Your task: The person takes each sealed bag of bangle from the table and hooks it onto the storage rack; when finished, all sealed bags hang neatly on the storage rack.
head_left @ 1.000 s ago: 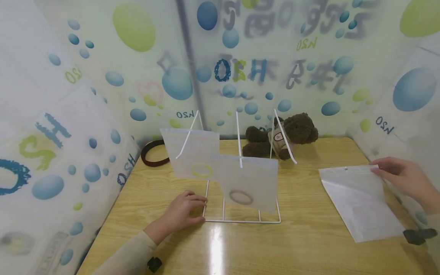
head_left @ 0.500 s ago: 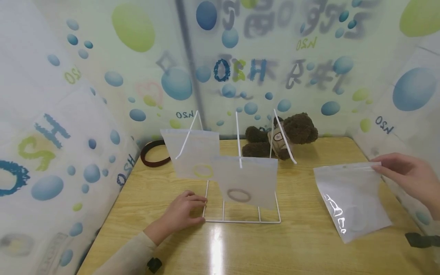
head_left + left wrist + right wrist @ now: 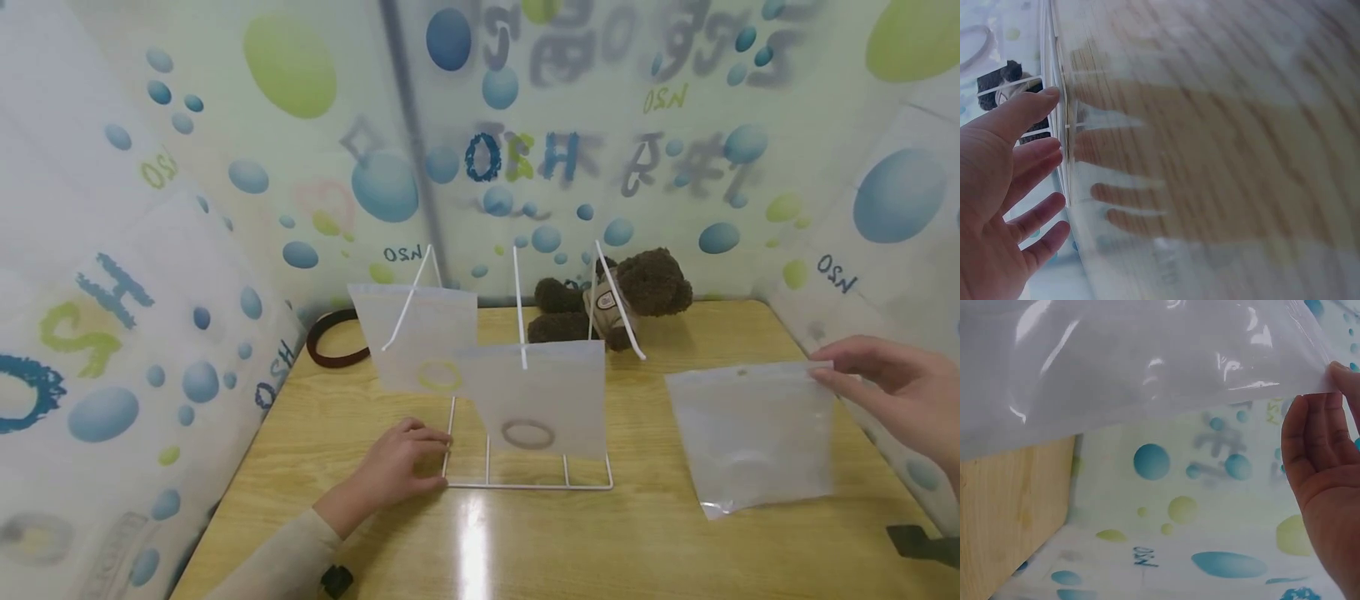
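Observation:
A white wire rack (image 3: 517, 485) stands on the table, with a clear zip bag on its left hook (image 3: 414, 337) and another on its middle hook. The left bag holds a yellow ring (image 3: 439, 376); the middle bag holds a greyish ring (image 3: 528, 433). At the base's left front corner my left hand (image 3: 395, 467) touches the wires, its fingers loosely extended in the left wrist view. Off to the right, my right hand (image 3: 896, 392) pinches the upper right corner of a third zip bag (image 3: 757, 442). A faint pale ring shape shows inside that bag, which hangs above the table.
A dark brown plush bear (image 3: 652, 283) lies behind the rack's right hook (image 3: 621, 304). At the back left is a dark brown ring (image 3: 337, 360). Patterned curtains (image 3: 465, 200) enclose the wooden table (image 3: 570, 550) at the back and sides.
The bag in my right hand has swung left and now hangs flatter toward the camera. The bags on the rack sway slightly. My left hand keeps its place.

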`<state>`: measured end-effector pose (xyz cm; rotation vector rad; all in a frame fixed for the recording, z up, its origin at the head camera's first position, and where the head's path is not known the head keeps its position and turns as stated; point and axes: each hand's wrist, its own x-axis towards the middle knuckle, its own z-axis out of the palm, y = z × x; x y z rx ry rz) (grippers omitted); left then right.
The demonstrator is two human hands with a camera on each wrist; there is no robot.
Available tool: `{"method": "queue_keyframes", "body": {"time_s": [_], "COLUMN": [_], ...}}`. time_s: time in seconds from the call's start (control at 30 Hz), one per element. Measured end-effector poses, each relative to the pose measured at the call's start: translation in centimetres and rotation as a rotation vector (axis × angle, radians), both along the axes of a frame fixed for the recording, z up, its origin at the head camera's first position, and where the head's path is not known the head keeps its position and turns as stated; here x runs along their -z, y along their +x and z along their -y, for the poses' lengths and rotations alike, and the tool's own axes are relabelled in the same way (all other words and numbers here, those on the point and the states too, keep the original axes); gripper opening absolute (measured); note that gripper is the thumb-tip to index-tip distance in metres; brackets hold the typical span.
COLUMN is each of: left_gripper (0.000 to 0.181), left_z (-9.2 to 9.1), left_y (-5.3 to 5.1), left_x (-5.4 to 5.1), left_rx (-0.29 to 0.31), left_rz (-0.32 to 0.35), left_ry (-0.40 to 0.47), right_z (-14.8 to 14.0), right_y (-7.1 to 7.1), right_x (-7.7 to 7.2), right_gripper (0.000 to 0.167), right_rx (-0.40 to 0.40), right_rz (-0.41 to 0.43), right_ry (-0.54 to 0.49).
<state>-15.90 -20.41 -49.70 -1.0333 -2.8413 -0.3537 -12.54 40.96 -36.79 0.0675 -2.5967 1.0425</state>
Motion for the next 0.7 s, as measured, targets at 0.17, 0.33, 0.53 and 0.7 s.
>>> {"method": "queue_keyframes", "body": {"time_s": [0.17,0.33,0.53,0.7], "left_gripper": [0.044,0.044,0.044,0.044], "left_z": [0.0,0.1,0.1,0.1], "left_y": [-0.1,-0.1,0.0,-0.1], "left_x": [0.1,0.2,0.3,0.3], "left_rx": [-0.002,0.0,-0.002,-0.001], "left_rz": [-0.014,-0.021,-0.01,-0.006], "left_ry": [0.01,0.017,0.021,0.014], "right_z": [1.3,3.3,5.1,6.4], "right_y": [0.4,1.3,1.6,2.0], "right_x": [-0.6,-2.0,-2.9,-3.2], "right_gripper": [0.022,0.023,0.023,0.022], "right_rx": [-0.136,-0.186,-0.368,-0.52], "right_rz": [-0.186,-0.216,-0.273,-0.333], "right_ry": [-0.116,-0.195,-0.439,-0.597]}}
